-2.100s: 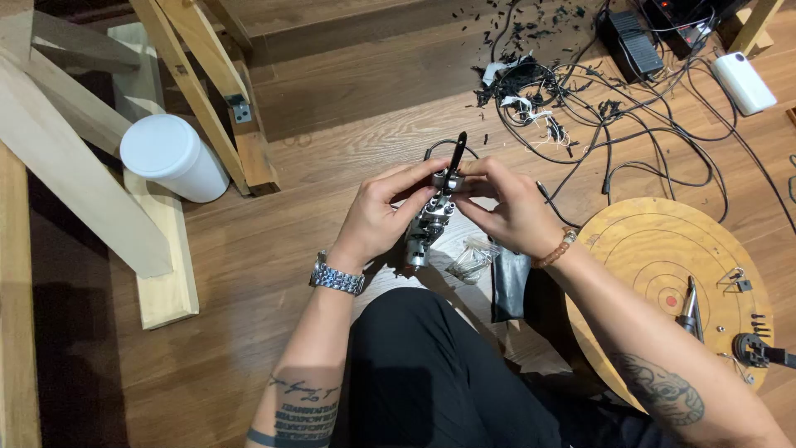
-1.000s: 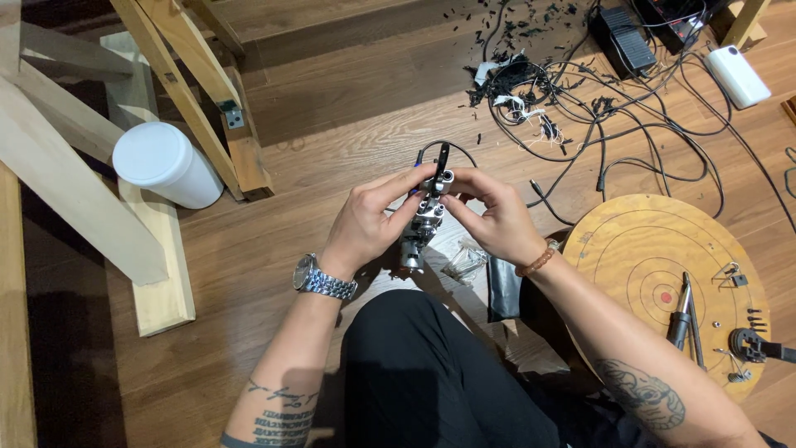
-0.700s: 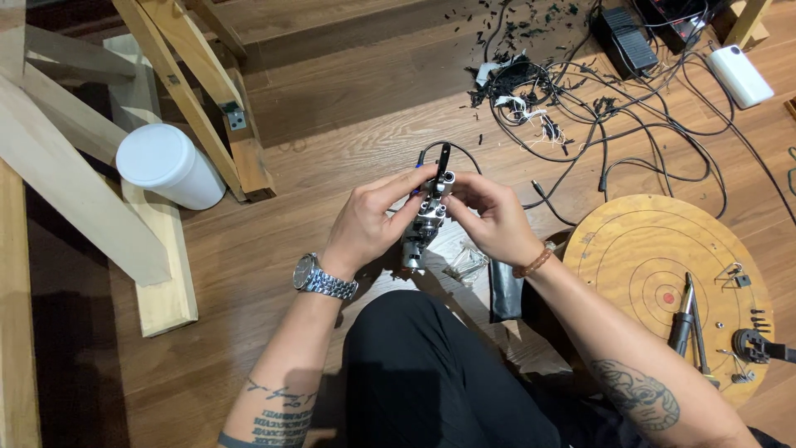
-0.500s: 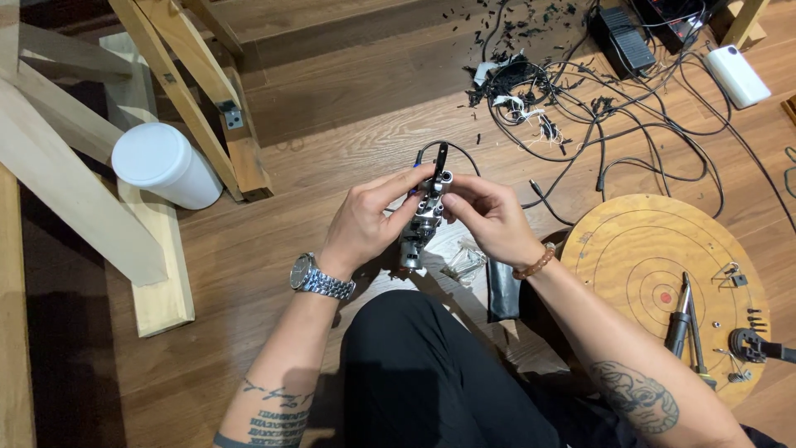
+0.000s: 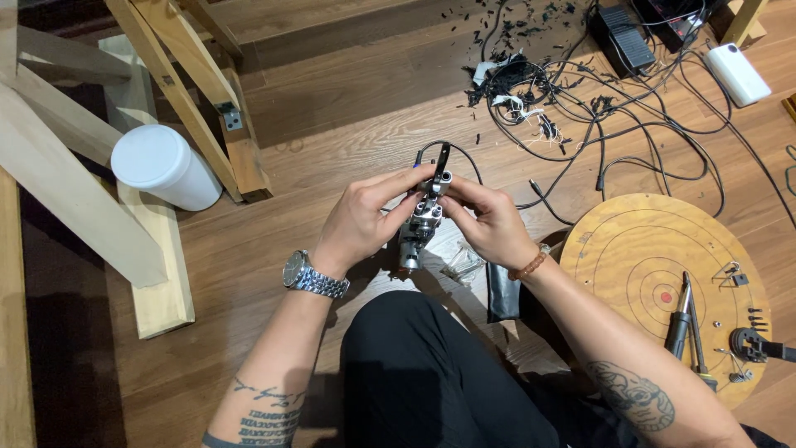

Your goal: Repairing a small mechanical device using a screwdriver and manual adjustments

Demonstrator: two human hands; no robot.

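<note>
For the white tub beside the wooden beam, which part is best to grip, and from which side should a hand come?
The white tub lies tilted, its lid facing up toward the camera. Probably best to grip around its round side wall just below the lid, coming from the right, over the bare floor; the wooden beam blocks the left side.

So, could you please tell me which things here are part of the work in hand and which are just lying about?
In hand:
left hand
right hand
small metal mechanism

Lying about:
white tub
tangled black cables
round wooden board
screwdrivers
white power bank
</note>
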